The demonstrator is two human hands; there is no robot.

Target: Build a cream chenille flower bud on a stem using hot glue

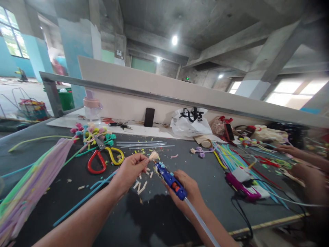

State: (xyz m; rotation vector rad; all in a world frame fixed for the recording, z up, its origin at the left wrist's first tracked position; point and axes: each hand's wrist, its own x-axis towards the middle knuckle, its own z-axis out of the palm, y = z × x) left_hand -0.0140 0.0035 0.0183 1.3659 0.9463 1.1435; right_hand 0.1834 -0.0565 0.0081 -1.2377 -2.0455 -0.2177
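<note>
My left hand [133, 171] is closed, pinching a small cream-coloured fuzzy piece [154, 156] between thumb and fingers. Wrapped in my right hand [189, 188] is a blue hot glue gun [169, 179], with a clear glue stick [197, 216] sticking out of its back end. The gun's nozzle points at the cream piece; whether they touch I cannot tell. Short cream offcuts [142, 188] lie on the dark table under my hands. Scissors with one red and one yellow handle [97, 162] lie beyond my left hand. Blue pipe cleaners [84, 202] run beside my left forearm.
A pastel pipe cleaner bundle [38, 185] lies at left, near pompom stems [94, 133]. Clear glue sticks [144, 144], a phone [149, 117], a bottle [92, 109] and a white bag [190, 121] stand or lie behind. At right are a magenta-and-white power strip [240, 187], cables and another person's hands [295, 152].
</note>
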